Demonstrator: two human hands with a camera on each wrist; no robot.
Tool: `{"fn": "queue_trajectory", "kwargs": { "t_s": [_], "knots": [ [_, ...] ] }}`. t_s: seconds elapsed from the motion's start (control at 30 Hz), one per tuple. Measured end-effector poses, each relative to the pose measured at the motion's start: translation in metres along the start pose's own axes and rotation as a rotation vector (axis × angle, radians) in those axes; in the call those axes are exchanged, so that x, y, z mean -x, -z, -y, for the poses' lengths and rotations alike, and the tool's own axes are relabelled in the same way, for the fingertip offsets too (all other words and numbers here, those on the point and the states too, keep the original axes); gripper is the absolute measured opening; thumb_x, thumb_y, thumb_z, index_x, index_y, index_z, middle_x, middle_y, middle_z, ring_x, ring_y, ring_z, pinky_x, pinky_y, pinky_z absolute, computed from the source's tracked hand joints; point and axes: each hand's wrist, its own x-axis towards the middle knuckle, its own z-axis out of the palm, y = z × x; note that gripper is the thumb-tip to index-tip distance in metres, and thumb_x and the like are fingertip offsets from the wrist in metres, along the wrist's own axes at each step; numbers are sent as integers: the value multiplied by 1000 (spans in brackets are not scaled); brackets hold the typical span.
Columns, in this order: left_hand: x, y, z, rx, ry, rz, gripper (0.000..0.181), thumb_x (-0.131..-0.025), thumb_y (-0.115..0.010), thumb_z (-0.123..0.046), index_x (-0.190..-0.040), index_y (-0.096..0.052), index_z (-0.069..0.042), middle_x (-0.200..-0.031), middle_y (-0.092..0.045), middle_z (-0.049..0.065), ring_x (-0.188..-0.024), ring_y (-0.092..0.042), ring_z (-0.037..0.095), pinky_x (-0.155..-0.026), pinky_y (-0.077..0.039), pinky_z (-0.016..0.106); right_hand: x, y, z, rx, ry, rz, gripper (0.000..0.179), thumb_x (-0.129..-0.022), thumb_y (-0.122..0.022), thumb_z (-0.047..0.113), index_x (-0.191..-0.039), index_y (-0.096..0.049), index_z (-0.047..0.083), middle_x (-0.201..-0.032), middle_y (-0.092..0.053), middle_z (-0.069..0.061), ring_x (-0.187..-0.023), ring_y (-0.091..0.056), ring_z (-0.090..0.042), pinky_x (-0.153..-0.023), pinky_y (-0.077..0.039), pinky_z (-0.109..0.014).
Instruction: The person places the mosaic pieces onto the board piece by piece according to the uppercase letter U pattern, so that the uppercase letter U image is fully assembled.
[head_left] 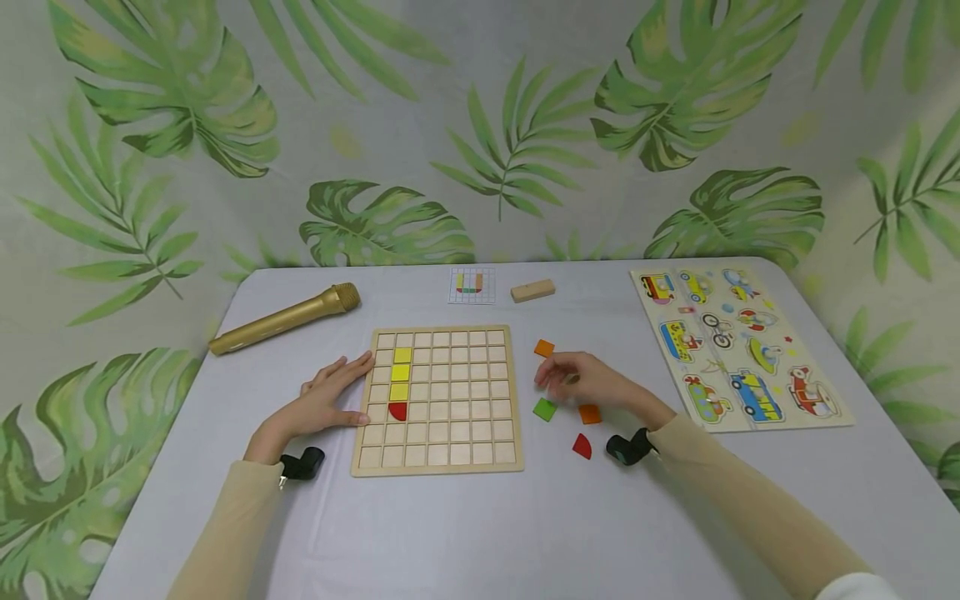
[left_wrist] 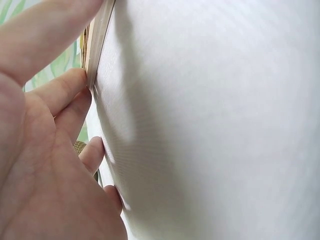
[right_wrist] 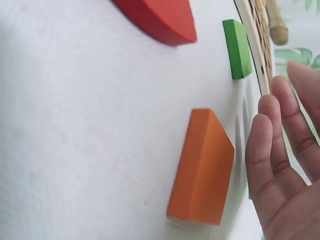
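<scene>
A wooden grid board [head_left: 362, 460] lies on the table. Down its second column run three yellow squares [head_left: 401, 372], with a red quarter-circle [head_left: 398, 411] just below them. My left hand [head_left: 318, 408] touches the board's left edge, fingers extended and thumb apart; the left wrist view shows fingertips against the wooden side. My right hand [head_left: 588, 379] hovers over the loose pieces with fingers loosely bent and nothing visible in them. Around it lie an orange square [head_left: 543, 348], a green square [head_left: 545, 409], another orange square [right_wrist: 202, 167] and a red quarter-circle [head_left: 582, 446].
Behind the board are a small pattern card [head_left: 472, 285] and a wooden block [head_left: 532, 291]. A gold microphone [head_left: 285, 319] lies at the back left. On the right rests a picture puzzle board [head_left: 738, 350] with vehicles. A leaf-print cloth [head_left: 525, 225] hangs behind the table.
</scene>
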Motion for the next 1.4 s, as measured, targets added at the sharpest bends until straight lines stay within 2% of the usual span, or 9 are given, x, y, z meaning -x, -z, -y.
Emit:
{"fn": "queue_trajectory", "kwargs": {
  "t_s": [0.23, 0.43, 0.7, 0.87, 1.07, 1.4],
  "knots": [
    [-1, -1, 3, -16, -16, -10, 92, -80, -77, -37, -151, -27, -7, -158, -16, 12, -141, -2, 43, -95, -7, 68, 3, -9, 3, 95, -19, 44, 20, -83, -67, -4, -98, -67, 8, -93, -61, -1, -88, -54, -21, -74, -47, -31],
    [-1, -1, 2, -20, -15, -6, 92, -80, -76, -38, -152, -26, -7, -158, -15, 12, -141, -2, 43, -95, -6, 69, 4, -13, 6, 132, 19, 43, 23, -79, -66, -9, -95, -67, 7, -89, -60, -1, -86, -54, -24, -69, -46, -28],
    [0, 0, 1, -11, -1, -2, 92, -81, -75, -38, -152, -25, -8, -159, -14, 11, -141, -1, 42, -95, -5, 70, 2, -14, 8, 156, 37, 33, 25, -76, -69, -13, -90, -66, 7, -87, -62, 0, -83, -53, -19, -72, -46, -29],
    [0, 0, 2, -10, -3, -2, 91, -81, -75, -38, -152, -26, -9, -159, -14, 11, -141, -1, 42, -95, -4, 71, 2, -12, 11, 120, 21, 42, 19, -78, -67, -12, -89, -65, 4, -84, -61, -5, -78, -51, -19, -70, -44, -28],
    [0, 0, 0, -8, -8, -4, 91, -81, -76, -36, -151, -26, -6, -158, -15, 12, -141, -1, 43, -95, -6, 69, -3, -10, 15, 79, -14, 56, 13, -83, -64, -7, -90, -65, 4, -86, -61, -11, -79, -53, -20, -73, -45, -30],
    [0, 0, -2, -1, 4, -7, 92, -80, -77, -34, -151, -26, -5, -158, -15, 13, -141, 0, 43, -94, -8, 67, -22, -16, 27, 3, 45, 101, 13, -85, -63, -4, -95, -65, 5, -87, -62, -7, -80, -55, -22, -73, -46, -29]
  ]
}}
